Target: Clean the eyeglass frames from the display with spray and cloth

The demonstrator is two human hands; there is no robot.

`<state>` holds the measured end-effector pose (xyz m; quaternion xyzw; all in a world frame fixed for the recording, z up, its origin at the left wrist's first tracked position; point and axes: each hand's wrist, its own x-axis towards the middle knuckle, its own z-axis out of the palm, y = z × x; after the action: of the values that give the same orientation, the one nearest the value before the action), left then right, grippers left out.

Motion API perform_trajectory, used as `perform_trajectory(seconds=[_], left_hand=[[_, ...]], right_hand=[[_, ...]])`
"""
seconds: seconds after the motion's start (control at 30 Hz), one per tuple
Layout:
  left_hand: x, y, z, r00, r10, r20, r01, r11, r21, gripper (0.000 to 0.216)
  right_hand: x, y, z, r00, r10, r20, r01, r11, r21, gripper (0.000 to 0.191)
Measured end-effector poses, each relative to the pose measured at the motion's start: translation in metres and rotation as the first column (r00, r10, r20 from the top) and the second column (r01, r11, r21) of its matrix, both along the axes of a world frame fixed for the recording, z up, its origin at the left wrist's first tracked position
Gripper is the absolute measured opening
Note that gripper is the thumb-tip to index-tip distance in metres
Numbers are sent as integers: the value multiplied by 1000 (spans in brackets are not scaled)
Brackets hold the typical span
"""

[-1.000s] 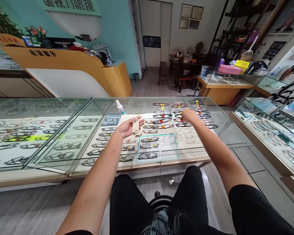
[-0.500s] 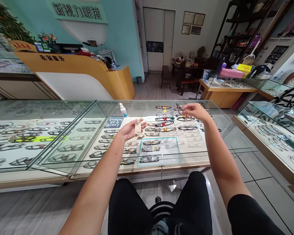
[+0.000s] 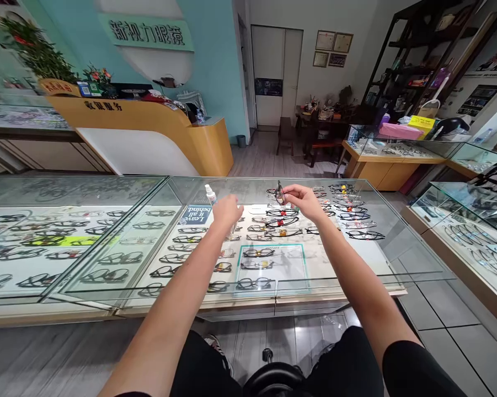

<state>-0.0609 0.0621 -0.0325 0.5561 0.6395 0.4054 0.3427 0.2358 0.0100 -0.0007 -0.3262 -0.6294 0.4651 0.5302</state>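
Note:
My right hand [image 3: 303,199] pinches a pair of dark-framed eyeglasses [image 3: 279,193] at one side, holding them upright above the glass display case [image 3: 335,275]. My left hand [image 3: 227,212] is closed, its back toward me, with a strip of beige cloth [image 3: 232,231] showing just below it. Most of the cloth and the fingertips are hidden behind the hand. Right behind my left hand stands a white spray bottle [image 3: 210,194] on the glass top; its lower part is covered by the hand.
Rows of eyeglass frames [image 3: 254,283] lie inside the case, under the glass. A blue printed card [image 3: 195,215] is at the left. More showcases [image 3: 471,231] stand to the right, and a wooden counter [image 3: 210,146] is beyond. Below me is a black wheeled stool [image 3: 273,377].
My right hand has brought the eyeglasses leftward, closer to my left hand. My left hand has turned from palm up to back up and closed, near the spray bottle.

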Motion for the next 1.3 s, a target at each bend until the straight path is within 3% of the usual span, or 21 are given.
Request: perform_trajectory(seconds=[0.1,0.2,0.3,0.6,0.83,1.1,1.3], left_hand=[[32,1,0,981,-129,148,109,985,136,27],[59,-5,-11,911,-270,311,248,962,111,52],[69,-15,-23,832,-336,442,337,938,80,72],[68,-24,-33,727,-391,565,429,900,71,77],[69,-26,-31,738,-431,519,431,893,129,70],[72,-26,-25,764,-478,433,432,878,207,70],[71,-24,-27,790,-500,354,447,866,225,63]], right_hand=[[-10,6,-12,995,-63,80,55,994,95,28],[-15,5,-25,931,-218,293,151,960,236,25],[-17,-3,-36,847,-295,442,147,929,339,34],[-27,-19,-49,845,-306,438,94,891,444,34],[-29,-16,-48,925,-287,248,221,939,264,27],[-27,-7,-46,970,-239,-41,239,971,2,35],[-21,1,-46,977,-208,-38,199,966,-163,38]])
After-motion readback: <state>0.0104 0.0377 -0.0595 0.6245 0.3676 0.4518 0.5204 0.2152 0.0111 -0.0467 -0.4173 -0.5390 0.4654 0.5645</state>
